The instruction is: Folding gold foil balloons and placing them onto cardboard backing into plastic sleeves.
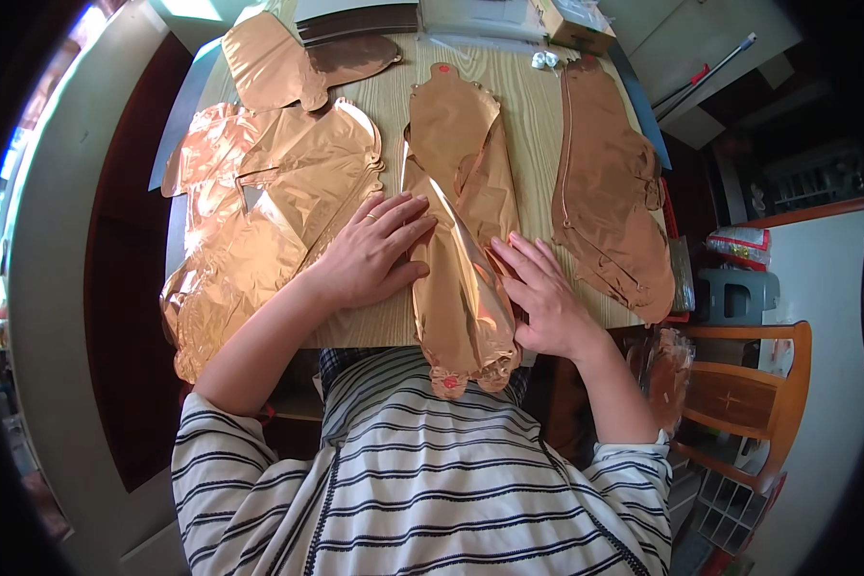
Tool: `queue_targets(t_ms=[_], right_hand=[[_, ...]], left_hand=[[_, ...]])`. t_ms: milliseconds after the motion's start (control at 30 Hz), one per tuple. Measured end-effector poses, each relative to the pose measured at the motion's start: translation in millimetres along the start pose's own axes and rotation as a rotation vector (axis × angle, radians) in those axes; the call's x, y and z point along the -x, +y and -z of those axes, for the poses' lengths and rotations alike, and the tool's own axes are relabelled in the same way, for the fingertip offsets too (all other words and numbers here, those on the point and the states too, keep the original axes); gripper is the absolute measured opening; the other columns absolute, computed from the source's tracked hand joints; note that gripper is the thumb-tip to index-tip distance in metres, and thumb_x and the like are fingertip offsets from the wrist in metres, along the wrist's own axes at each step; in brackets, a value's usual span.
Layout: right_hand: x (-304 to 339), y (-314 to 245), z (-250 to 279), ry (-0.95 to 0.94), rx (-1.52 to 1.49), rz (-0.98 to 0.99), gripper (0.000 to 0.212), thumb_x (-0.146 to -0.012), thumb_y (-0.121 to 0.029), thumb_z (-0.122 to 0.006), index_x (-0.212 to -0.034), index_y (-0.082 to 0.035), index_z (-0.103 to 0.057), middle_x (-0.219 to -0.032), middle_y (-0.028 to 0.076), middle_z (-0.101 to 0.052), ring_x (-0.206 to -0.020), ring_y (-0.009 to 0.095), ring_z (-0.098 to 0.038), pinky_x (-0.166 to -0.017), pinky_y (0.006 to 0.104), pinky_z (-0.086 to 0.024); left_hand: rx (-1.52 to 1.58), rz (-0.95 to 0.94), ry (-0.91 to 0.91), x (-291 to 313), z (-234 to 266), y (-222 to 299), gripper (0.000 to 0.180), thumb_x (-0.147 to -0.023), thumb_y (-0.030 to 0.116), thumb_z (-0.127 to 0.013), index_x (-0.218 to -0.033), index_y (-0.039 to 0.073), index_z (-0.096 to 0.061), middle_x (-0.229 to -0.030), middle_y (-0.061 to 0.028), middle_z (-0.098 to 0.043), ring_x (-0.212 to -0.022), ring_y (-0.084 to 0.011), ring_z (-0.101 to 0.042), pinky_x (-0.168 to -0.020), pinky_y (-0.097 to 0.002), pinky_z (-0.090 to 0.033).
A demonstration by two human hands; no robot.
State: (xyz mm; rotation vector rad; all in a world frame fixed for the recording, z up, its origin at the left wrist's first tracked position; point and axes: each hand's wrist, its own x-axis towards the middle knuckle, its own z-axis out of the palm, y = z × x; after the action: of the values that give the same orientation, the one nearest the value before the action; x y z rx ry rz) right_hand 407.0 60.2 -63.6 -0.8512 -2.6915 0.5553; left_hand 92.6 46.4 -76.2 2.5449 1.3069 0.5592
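Note:
In front of me a flat copper-coloured foil balloon (456, 331) lies lengthwise on the table, its sides partly folded inward. Its near end, with red marks on the tabs, hangs over the table edge toward my lap. My left hand (379, 248) rests on its left side, fingers stretched out flat. On the right edge lies my right hand (547, 300), its fingers extended and pressing lightly on the foil. Neither hand grips anything. Beside my left hand spreads a crumpled, shiny pile of copper foil balloons (322, 173). Another flattened foil balloon (605, 182) lies to the right.
At the back left of the wooden table (379, 86) is more copper foil (261, 65). Behind stand a dark-edged stack (357, 21), a clear plastic container (480, 19), a cardboard box (581, 29) and small white rolls (544, 60). A wooden chair (792, 384) and grey stool (760, 288) stand right.

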Motion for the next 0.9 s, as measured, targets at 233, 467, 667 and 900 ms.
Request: queue_targets(t_ms=[233,467,667,900], right_hand=[[-5.0,1.2,1.2,0.254,-0.05,0.038,0.024,-0.079,-0.004,-0.068,-0.103,-0.004,-0.069,-0.132,0.016,-0.062,-0.127,0.035,-0.057,-0.11,0.0515,-0.04],[-45.0,-72.8,-10.0,0.333,-0.042,0.232,0.022,-0.08,-0.017,-0.074,-0.098,-0.007,-0.066,-0.101,0.008,-0.064,-0.093,0.025,-0.062,-0.085,0.0411,-0.047],[-44.6,-75.0,-34.9,0.206,0.044,0.153,0.025,-0.081,-0.021,-0.076,-0.1,-0.007,-0.068,-0.101,0.006,-0.063,-0.093,0.026,-0.06,-0.088,0.0413,-0.046],[-71.2,1.9,-3.5,0.445,0.103,-0.079,0.028,-0.091,-0.017,-0.068,-0.114,-0.002,-0.069,-0.124,0.015,-0.066,-0.117,0.035,-0.061,-0.101,0.0466,-0.047]], left_hand=[[-0.075,0.024,0.012,-0.4,-8.8,6.6,0.067,-0.09,0.04,-0.068,-0.147,0.01,-0.05,-0.154,-0.0168,-0.045,-0.144,-0.0373,-0.039,-0.121,-0.0545,-0.026],[-0.05,0.018,0.026,-2.9,-9.3,6.4,0.06,-0.094,0.034,-0.064,-0.146,0.009,-0.051,-0.151,-0.0177,-0.047,-0.144,-0.0361,-0.04,-0.121,-0.0532,-0.026],[0.005,0.072,0.13,-10.6,-1.6,-14.1,0.06,-0.095,0.027,-0.063,-0.147,0.003,-0.047,-0.15,-0.02,-0.048,-0.143,-0.0364,-0.042,-0.12,-0.052,-0.028],[-0.092,0.167,0.066,-21.5,-12.6,-24.9,0.071,-0.099,0.041,-0.057,-0.154,0.0,-0.037,-0.159,-0.0196,-0.038,-0.15,-0.0344,-0.031,-0.123,-0.0507,-0.021]])
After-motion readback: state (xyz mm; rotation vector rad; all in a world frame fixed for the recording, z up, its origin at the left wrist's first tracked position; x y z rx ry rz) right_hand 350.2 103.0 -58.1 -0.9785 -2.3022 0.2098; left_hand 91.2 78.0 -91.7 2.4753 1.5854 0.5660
